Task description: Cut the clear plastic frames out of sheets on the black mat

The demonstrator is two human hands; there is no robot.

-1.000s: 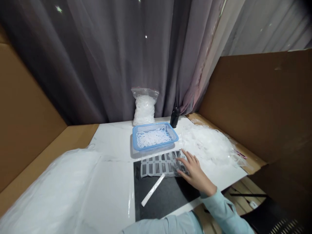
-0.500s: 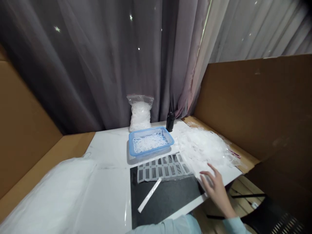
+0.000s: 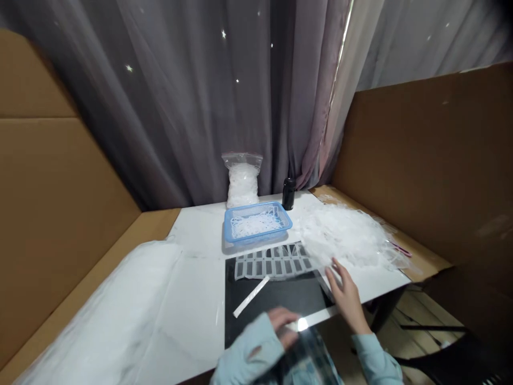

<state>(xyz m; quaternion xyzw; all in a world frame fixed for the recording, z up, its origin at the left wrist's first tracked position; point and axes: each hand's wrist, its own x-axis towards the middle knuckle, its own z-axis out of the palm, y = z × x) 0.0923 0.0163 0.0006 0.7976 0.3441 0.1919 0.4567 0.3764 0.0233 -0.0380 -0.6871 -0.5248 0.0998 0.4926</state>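
My right hand [image 3: 348, 299] is over the table's front right, its thumb and forefinger apart at the near edge of a pile of clear plastic bags [image 3: 344, 235]. I see nothing held in it. My left hand [image 3: 284, 322] is low at the front table edge, fingers pointing right and smeared by motion; whether it holds anything is unclear. Beyond both hands, a translucent tray with rectangular compartments [image 3: 274, 262] lies on a black mat [image 3: 288, 297]. A white strip [image 3: 251, 297] rests slantwise on the mat, just in front of the tray.
A blue basket [image 3: 258, 236] holds white loops or strips. Behind it stand a filled zip bag [image 3: 243, 184] and a black bottle [image 3: 288, 194]. A large white plastic-wrapped bundle [image 3: 116, 305] lies on the left. Cardboard walls [image 3: 433, 171] flank the table.
My left hand has come up into view at the front edge. My right hand's fingers have drawn closer together near the bag pile. The whole view has shifted slightly.
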